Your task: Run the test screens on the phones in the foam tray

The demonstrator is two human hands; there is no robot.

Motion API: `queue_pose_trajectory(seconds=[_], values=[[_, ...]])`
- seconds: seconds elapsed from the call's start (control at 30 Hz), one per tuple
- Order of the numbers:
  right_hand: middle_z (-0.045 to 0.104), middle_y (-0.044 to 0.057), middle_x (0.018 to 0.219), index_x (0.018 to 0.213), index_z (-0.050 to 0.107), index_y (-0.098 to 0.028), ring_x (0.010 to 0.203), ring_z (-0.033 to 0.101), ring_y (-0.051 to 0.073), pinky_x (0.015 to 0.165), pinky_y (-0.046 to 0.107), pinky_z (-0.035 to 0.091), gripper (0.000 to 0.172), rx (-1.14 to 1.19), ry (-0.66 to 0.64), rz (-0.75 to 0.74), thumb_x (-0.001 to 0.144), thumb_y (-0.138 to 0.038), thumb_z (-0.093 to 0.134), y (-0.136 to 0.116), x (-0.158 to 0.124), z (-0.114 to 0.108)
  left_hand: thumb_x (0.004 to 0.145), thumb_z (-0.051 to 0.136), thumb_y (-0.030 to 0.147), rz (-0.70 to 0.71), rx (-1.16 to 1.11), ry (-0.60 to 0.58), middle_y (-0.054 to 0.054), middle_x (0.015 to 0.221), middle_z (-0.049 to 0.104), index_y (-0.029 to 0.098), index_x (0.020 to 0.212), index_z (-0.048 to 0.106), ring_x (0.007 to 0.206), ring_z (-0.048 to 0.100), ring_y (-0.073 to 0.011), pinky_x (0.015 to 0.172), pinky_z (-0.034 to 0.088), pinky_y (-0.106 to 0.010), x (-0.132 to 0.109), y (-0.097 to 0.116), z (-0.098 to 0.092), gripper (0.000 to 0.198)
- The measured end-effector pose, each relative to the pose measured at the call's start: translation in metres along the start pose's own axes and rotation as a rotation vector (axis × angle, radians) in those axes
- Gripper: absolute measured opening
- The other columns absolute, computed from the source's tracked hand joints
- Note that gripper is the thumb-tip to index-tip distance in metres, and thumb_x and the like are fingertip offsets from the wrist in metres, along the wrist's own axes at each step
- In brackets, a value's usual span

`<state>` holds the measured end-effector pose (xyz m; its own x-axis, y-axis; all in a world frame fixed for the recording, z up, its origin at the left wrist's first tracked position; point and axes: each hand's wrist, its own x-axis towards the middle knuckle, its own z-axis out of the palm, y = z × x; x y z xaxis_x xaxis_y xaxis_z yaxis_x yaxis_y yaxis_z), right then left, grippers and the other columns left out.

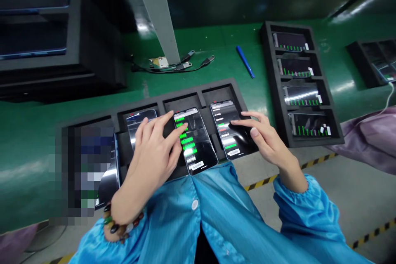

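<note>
Both left hand (pixel 157 144) and right hand (pixel 269 138), fingers apart, over lit phones (pixel 201 144) | another phone (pixel 135 126) half hidden beneath left hand | tray (pixel 160 107), near left corner pixelated

I get white glare streaking the phones (pixel 201 142) and green desk (pixel 216 60), a dim upper background (pixel 222 4), wide-angle stretching at the edges, and coarse pixelation at lower left.

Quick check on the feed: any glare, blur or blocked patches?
Head view: pale glare on the green table and on the phone at the right hand; head view, left: coarse pixel blocks cover much of the leftmost phone in the near tray; head view, top left: black foam stack looks soft.
</note>
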<state>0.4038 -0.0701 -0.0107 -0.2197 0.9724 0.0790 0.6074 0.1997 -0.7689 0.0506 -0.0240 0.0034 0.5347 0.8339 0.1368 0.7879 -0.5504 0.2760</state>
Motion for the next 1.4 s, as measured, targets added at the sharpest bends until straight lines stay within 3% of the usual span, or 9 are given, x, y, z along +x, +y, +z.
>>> queue_pose_trajectory(seconds=[0.2, 0.37, 0.57, 0.77, 0.93, 1.13, 1.4], values=[[0.075, 0.006, 0.150, 0.149, 0.073, -0.037, 0.156, 0.054, 0.034, 0.127, 0.061, 0.043, 0.041, -0.026, 0.012, -0.008, 0.120, -0.047, 0.046, 0.000, 0.002, -0.002, 0.107, 0.054, 0.016, 0.005, -0.014, 0.009, -0.018, 0.168, 0.056, 0.024, 0.141, 0.079, 0.148, 0.057, -0.0414, 0.132, 0.037, -0.078, -0.002, -0.004, -0.002, 0.043], [0.085, 0.000, 0.127, 0.138, 0.079, -0.040, 0.141, 0.066, 0.032, 0.124, 0.059, 0.042, 0.038, 0.023, -0.020, -0.120, 0.121, -0.043, 0.046, -0.002, -0.008, -0.005, 0.107, 0.056, 0.015, 0.103, -0.094, -0.019, -0.012, 0.167, 0.059, 0.031, 0.130, 0.084, 0.149, 0.056, -0.0379, 0.132, 0.036, -0.076, -0.013, -0.004, -0.007, 0.039], [0.075, 0.004, 0.152, 0.154, 0.070, -0.036, 0.156, 0.054, 0.033, 0.126, 0.059, 0.042, 0.042, -0.006, 0.031, -0.064, 0.120, -0.046, 0.047, -0.003, -0.005, -0.003, 0.107, 0.056, 0.014, 0.098, -0.118, -0.021, -0.012, 0.167, 0.059, 0.030, 0.133, 0.083, 0.149, 0.056, -0.0379, 0.131, 0.036, -0.075, -0.016, -0.004, -0.007, 0.041], [0.086, 0.001, 0.124, 0.138, 0.080, -0.038, 0.137, 0.068, 0.031, 0.125, 0.060, 0.039, 0.040, 0.055, -0.026, -0.133, 0.121, -0.046, 0.044, -0.001, -0.008, -0.006, 0.107, 0.055, 0.013, 0.090, -0.136, -0.029, -0.011, 0.167, 0.059, 0.032, 0.135, 0.083, 0.151, 0.056, -0.0361, 0.133, 0.035, -0.074, -0.016, -0.004, -0.007, 0.043], [0.078, 0.005, 0.145, 0.146, 0.076, -0.037, 0.150, 0.060, 0.033, 0.124, 0.060, 0.041, 0.040, -0.008, 0.030, -0.042, 0.119, -0.048, 0.048, -0.001, -0.006, -0.005, 0.107, 0.055, 0.014, 0.068, -0.139, -0.032, -0.010, 0.167, 0.060, 0.033, 0.135, 0.083, 0.151, 0.057, -0.0359, 0.134, 0.035, -0.074, -0.017, -0.004, -0.008, 0.044], [0.085, 0.003, 0.127, 0.133, 0.082, -0.038, 0.137, 0.068, 0.034, 0.125, 0.064, 0.040, 0.039, -0.013, -0.035, -0.083, 0.118, -0.050, 0.049, -0.002, -0.007, -0.007, 0.107, 0.056, 0.013, 0.069, -0.152, -0.028, -0.011, 0.165, 0.062, 0.033, 0.135, 0.083, 0.150, 0.057, -0.0348, 0.134, 0.036, -0.074, -0.017, -0.003, -0.007, 0.044], [0.082, 0.005, 0.136, 0.144, 0.077, -0.037, 0.143, 0.064, 0.034, 0.122, 0.061, 0.043, 0.041, -0.019, 0.046, -0.080, 0.119, -0.049, 0.048, -0.002, -0.005, -0.004, 0.106, 0.057, 0.013, 0.056, -0.158, -0.031, -0.010, 0.165, 0.062, 0.033, 0.134, 0.083, 0.149, 0.057, -0.0355, 0.134, 0.036, -0.073, -0.017, -0.003, -0.007, 0.043]])
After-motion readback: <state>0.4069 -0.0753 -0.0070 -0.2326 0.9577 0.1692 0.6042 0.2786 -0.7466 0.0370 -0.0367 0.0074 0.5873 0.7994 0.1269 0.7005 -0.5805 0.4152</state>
